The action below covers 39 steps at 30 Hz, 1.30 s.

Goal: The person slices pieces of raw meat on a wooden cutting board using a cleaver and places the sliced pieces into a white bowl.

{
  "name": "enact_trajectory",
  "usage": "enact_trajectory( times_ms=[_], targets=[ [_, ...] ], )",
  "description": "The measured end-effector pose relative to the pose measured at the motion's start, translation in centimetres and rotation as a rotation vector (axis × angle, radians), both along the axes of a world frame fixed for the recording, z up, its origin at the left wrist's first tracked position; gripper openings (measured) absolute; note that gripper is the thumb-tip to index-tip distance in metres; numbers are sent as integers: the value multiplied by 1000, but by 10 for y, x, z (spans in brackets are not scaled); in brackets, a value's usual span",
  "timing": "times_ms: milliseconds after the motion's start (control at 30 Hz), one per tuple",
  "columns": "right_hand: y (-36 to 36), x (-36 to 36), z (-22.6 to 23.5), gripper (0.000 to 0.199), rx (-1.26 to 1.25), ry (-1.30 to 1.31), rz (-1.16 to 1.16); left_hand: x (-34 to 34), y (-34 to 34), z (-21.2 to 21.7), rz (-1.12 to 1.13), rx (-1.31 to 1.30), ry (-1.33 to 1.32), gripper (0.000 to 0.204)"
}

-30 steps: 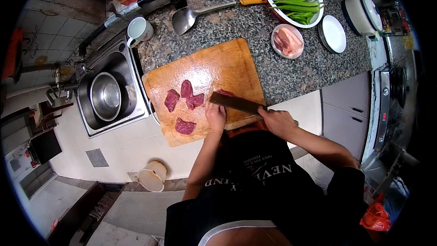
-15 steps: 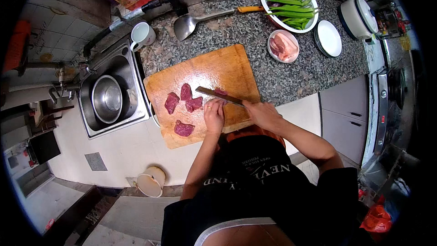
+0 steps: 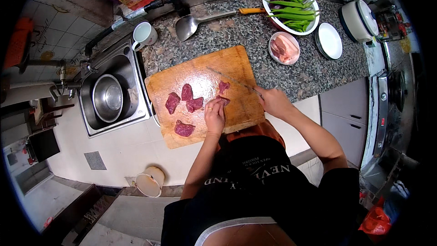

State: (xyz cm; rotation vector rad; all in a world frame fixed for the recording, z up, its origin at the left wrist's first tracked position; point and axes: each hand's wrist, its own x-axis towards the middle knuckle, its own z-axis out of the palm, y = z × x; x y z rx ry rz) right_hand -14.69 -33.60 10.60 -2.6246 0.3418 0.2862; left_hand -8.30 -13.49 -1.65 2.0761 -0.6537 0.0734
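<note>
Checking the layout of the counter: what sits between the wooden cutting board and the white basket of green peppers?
In the head view, only bare speckled granite counter lies between the cutting board and the basket of green peppers.

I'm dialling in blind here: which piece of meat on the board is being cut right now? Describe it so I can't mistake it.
Start at the wooden cutting board on the granite counter, right of the sink. The piece being cut is dark red, under the left hand fingertips, with the knife in the right hand beside it. The other pieces lie untouched.

Sink [image 3: 98, 123] left of cutting board [image 3: 205, 70] (meat pieces [image 3: 184, 102] on it).
</note>
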Motion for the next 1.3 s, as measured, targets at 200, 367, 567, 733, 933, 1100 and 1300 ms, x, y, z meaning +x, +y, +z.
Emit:
enact_trajectory(
  times_ms=[200, 367, 567, 733, 933, 1100, 1300],
  targets=[
    [8, -8, 16, 31, -8, 193, 124, 1, -1, 1, 12, -12, -5, 9],
    [19, -15, -6, 32, 27, 275, 177, 0, -1, 1, 17, 7, -29, 9],
    [28, 10, -24, 29, 61, 112, 128, 0, 0, 2, 16, -16, -8, 10],
    [16, -11, -4, 24, -6, 160, 123, 0, 0, -3, 29, -35, -14, 13],
    [27, -48, 17, 22, 63, 201, 164, -6, 9, -14, 58, 59, 60, 16],
    [28, -58, 15, 23, 23, 240, 161, -4, 9, -10, 28, 45, 44, 20],
    [27, -62, 6, 24, 20, 230, 157, -2, 8, -8, 13, 34, 53, 21]
  ],
)
